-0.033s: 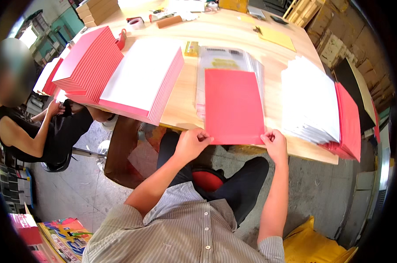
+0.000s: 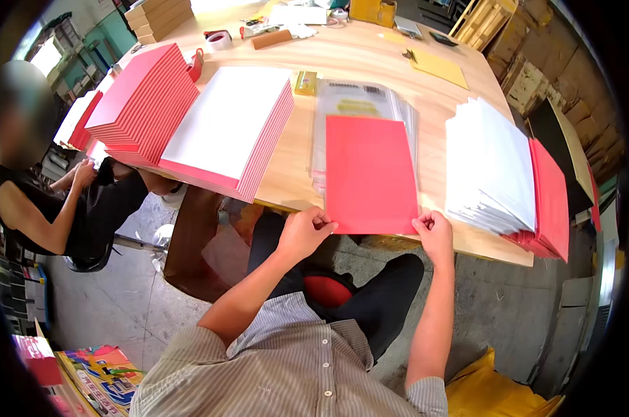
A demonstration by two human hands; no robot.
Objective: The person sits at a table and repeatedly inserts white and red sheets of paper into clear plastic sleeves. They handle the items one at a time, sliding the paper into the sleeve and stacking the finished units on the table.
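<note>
Hardly anything has moved since the earlier frame; only our view has tipped slightly. Our left hand [image 2: 304,229] and right hand [image 2: 435,236] pinch the near corners of a flat, rectangular red sheet [image 2: 371,177], at the pale wooden table's [image 2: 293,167] front edge, over clear plastic sleeves [image 2: 360,96]. Uneven pulling could crease a corner, we judge, and slick plastic could slide beneath it. Rightward, a fanned pile of white sheets [image 2: 488,160] could slump if our right hand brushes it.
</note>
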